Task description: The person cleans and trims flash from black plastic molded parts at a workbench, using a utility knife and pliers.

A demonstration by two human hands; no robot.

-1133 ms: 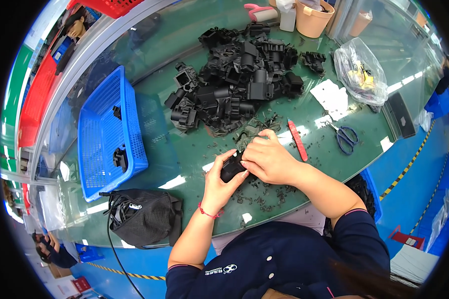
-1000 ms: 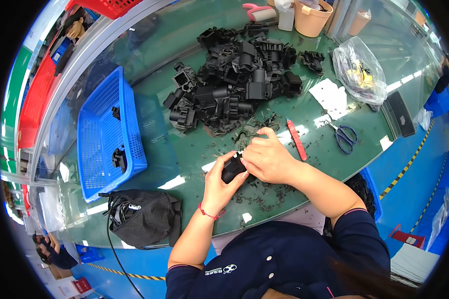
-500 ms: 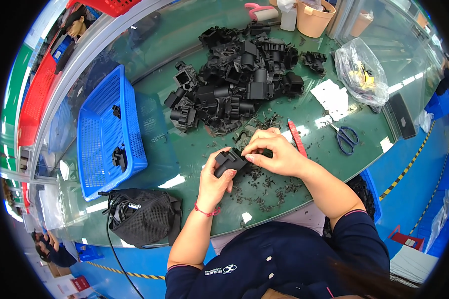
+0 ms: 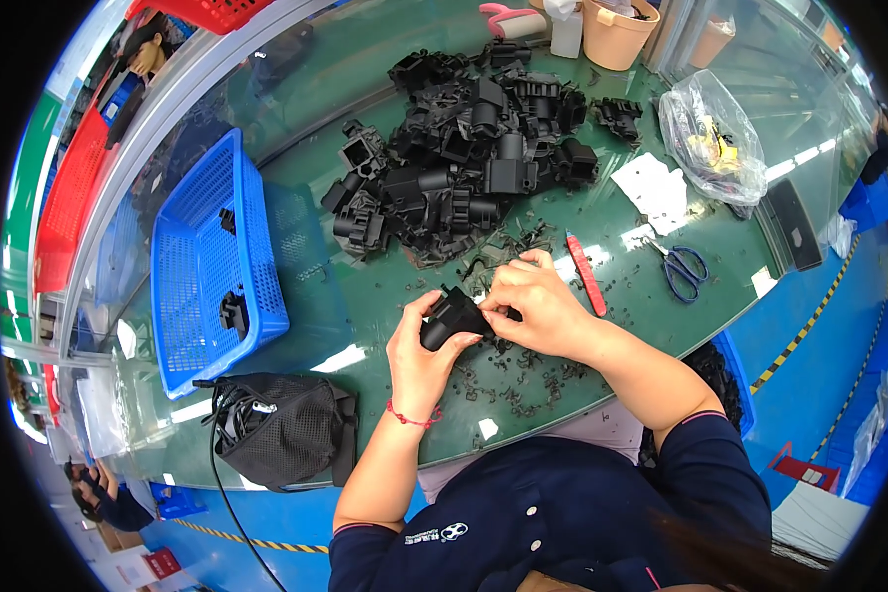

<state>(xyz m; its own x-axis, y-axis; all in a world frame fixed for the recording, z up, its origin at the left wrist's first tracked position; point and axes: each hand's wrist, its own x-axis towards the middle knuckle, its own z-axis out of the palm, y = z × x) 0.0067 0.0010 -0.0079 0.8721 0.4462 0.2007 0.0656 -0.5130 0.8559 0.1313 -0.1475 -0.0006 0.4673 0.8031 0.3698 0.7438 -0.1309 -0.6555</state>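
Observation:
A black molded plastic part (image 4: 452, 318), boxy with a rounded side, is gripped in my left hand (image 4: 419, 357) over the near part of the green table. The fingers and thumb of that hand wrap its left and near sides. My right hand (image 4: 533, 308) pinches at the part's right edge with thumb and forefinger; whatever lies between those fingertips is too small to make out. Small black scraps (image 4: 523, 380) are scattered on the table under and around both hands. Beyond them rises a big heap of similar black plastic parts (image 4: 454, 178).
A blue basket (image 4: 266, 286) at the left holds a few black parts. A black mesh bag (image 4: 286, 434) sits at the near left edge. To the right lie a red pen-like tool (image 4: 585, 271), scissors (image 4: 683, 273), white paper (image 4: 651, 192) and a clear plastic bag (image 4: 701, 109).
The black part has been turned in my left hand, so its rounded side now shows more. My right hand stays at its right edge, its fingers bent a little differently.

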